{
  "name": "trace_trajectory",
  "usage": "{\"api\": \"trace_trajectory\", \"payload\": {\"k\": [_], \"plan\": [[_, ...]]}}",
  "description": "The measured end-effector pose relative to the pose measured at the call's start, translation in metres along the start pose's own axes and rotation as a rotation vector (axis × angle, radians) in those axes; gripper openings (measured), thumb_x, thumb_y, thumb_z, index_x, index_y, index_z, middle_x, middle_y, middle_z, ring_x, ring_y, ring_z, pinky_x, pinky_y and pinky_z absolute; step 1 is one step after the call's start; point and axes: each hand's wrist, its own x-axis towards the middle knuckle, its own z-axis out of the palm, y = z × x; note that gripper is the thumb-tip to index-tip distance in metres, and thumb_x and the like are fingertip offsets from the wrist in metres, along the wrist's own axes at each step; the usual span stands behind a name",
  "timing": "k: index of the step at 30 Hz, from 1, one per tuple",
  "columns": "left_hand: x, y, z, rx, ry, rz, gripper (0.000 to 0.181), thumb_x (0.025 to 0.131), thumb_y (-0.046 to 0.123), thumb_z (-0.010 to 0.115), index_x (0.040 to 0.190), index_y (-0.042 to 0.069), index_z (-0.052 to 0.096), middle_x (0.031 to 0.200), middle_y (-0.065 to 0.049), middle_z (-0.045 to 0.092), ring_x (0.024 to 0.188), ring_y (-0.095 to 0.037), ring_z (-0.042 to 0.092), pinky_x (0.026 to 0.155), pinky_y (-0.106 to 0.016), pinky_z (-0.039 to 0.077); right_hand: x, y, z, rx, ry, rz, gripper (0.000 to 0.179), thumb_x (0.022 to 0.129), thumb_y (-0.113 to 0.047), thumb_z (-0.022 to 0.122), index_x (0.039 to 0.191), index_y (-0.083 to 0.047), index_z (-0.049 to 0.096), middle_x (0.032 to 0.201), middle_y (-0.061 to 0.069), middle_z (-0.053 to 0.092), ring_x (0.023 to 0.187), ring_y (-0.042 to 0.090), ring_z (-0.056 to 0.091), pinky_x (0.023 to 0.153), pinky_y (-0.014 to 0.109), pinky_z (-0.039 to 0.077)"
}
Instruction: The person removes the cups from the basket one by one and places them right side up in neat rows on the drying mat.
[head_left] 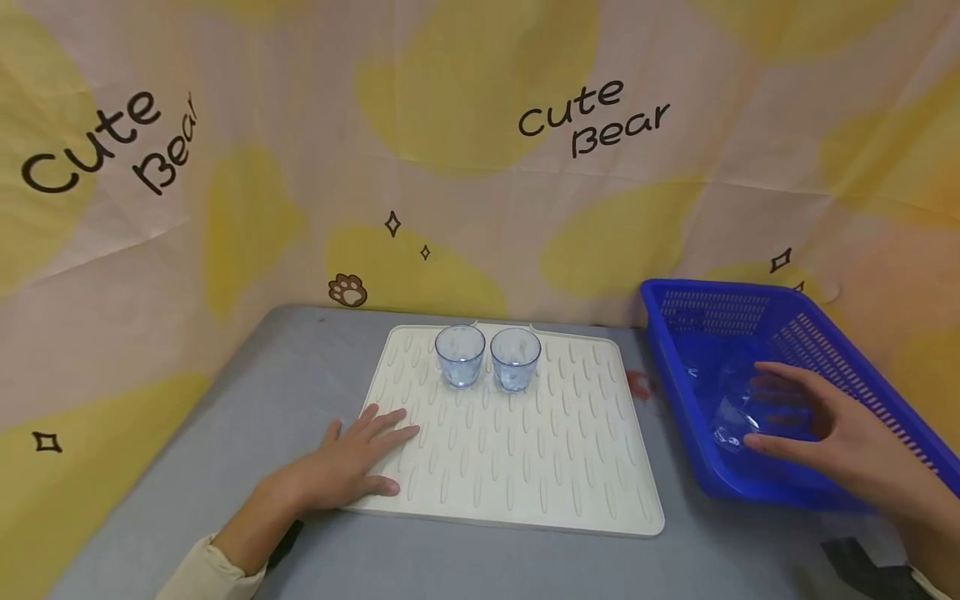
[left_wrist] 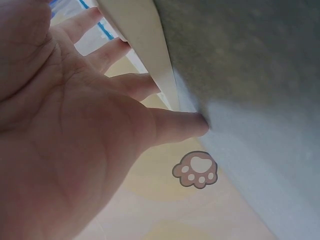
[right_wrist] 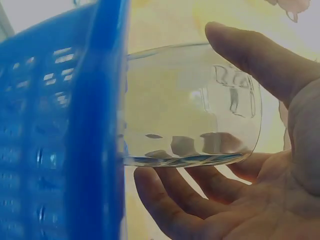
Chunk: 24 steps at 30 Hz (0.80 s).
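My left hand (head_left: 345, 471) lies with spread fingers on the left edge of a white ribbed drying mat (head_left: 525, 467). In the left wrist view, its fingertips meet the mat's edge (left_wrist: 145, 45). Two clear bluish glasses, a left glass (head_left: 461, 357) and a right glass (head_left: 516, 360), stand side by side near the mat's back edge. Over the blue basket (head_left: 682, 417), my right hand (head_left: 840, 425) curves its thumb and fingers round another clear glass (right_wrist: 170, 100). The basket rim hides one end of that glass in the right wrist view.
A grey cloth (head_left: 262, 400) covers the table under the mat and basket. Behind it hangs a yellow and pale curtain (head_left: 480, 183) with printed lettering. Other clear glassware shows faintly inside the basket, hard to make out. The basket stands right of the mat.
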Motion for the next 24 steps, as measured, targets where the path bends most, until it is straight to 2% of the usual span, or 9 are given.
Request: {"api": "trace_trajectory", "payload": {"k": [3,6,9,16,20,24], "plan": [[0.000,-0.001,0.004,-0.009,-0.001,-0.002,0.076,0.088,0.049,0.067,0.154,0.027,0.036,0.165,-0.008,0.024,0.153,-0.048,0.008,0.106,-0.083,0.001,0.001,-0.008,0.002,-0.011,-0.007,0.014,0.088,0.084,-0.022,0.081,0.155,-0.014,0.030,0.143,0.014,0.051,0.102,-0.028,0.038,0.072,0.004,0.042],[0.000,-0.002,0.006,-0.012,0.006,0.000,0.076,0.088,0.049,0.067,0.154,0.027,0.036,0.165,-0.008,0.024,0.153,-0.047,0.007,0.106,-0.083,0.002,0.005,-0.014,0.002,-0.003,0.006,0.009,0.089,0.084,-0.024,0.081,0.156,-0.017,0.029,0.145,0.024,0.048,0.103,-0.028,0.038,0.072,0.002,0.038],[0.001,-0.003,0.005,-0.009,0.012,0.001,0.076,0.088,0.049,0.067,0.154,0.028,0.036,0.165,-0.008,0.024,0.153,-0.048,0.007,0.106,-0.083,0.002,0.009,-0.018,0.001,0.007,0.027,-0.002,0.089,0.085,-0.023,0.080,0.157,-0.019,0.028,0.145,0.024,0.049,0.104,-0.027,0.039,0.072,0.001,0.036],[0.001,-0.002,0.002,-0.016,0.008,0.009,0.076,0.089,0.046,0.068,0.155,0.025,0.036,0.165,-0.008,0.024,0.153,-0.047,0.007,0.106,-0.082,0.002,0.014,-0.032,0.007,0.063,0.024,-0.071,0.086,0.083,-0.017,0.082,0.154,-0.020,0.032,0.140,0.002,0.052,0.108,-0.023,0.047,0.076,0.005,0.046],[0.000,-0.002,0.002,-0.034,-0.001,0.003,0.076,0.089,0.047,0.068,0.155,0.026,0.035,0.166,-0.008,0.023,0.153,-0.047,0.006,0.107,-0.082,0.001,0.015,-0.047,0.018,0.077,-0.011,-0.093,0.084,0.083,-0.020,0.082,0.152,-0.023,0.035,0.141,0.008,0.050,0.108,-0.020,0.050,0.079,0.006,0.047],[0.000,-0.002,0.003,-0.039,-0.005,-0.001,0.076,0.089,0.048,0.067,0.155,0.026,0.035,0.166,-0.008,0.022,0.153,-0.047,0.006,0.107,-0.082,0.000,0.016,-0.061,0.027,0.072,-0.032,-0.088,0.083,0.083,-0.025,0.082,0.152,-0.025,0.035,0.144,0.008,0.049,0.107,-0.018,0.051,0.081,0.008,0.047]]}}
